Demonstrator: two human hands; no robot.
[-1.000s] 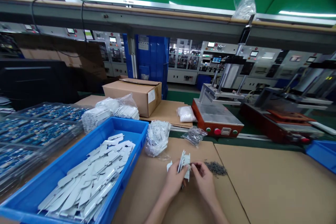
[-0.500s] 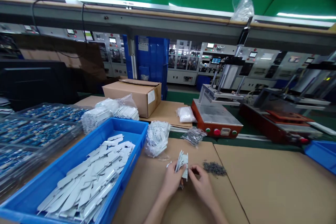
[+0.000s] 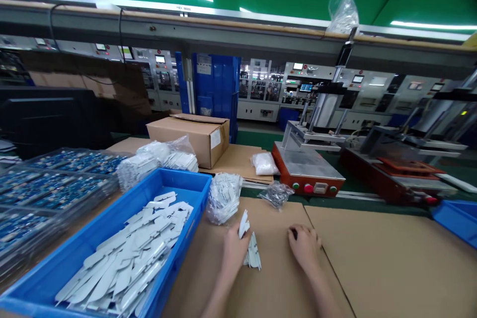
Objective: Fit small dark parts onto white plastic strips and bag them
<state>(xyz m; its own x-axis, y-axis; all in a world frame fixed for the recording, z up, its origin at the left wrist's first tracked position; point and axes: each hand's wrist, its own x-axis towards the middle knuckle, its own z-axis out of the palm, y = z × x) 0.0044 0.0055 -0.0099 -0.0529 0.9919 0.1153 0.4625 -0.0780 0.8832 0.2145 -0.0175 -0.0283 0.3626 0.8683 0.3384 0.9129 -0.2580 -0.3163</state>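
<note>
My left hand [image 3: 234, 247] is closed around a white plastic part [image 3: 244, 224], whose upper end sticks out above the fingers. Right beside it, on the cardboard, lie a few similar white plastic parts [image 3: 254, 252], partly covered by the hand. My right hand [image 3: 306, 247] is down on the cardboard with its fingers curled, where the heap of small dark pieces was; it hides the heap. What its fingertips grip, if anything, does not show. To the left, a blue bin [image 3: 203, 186] holds many loose white plastic parts [image 3: 130, 253].
Behind the hands sit a bag of white parts [image 3: 223, 198] and a crumpled clear bag [image 3: 276, 193]. A press with a red base [image 3: 309, 171] stands at the back right. Trays of blue circuit boards [image 3: 55, 184] are at far left, a carton [image 3: 190, 139] behind.
My hands have moved apart. The left turned and shifted left with a white part; other white parts now show on the cardboard. The right moved right, onto the heap of dark pieces.
</note>
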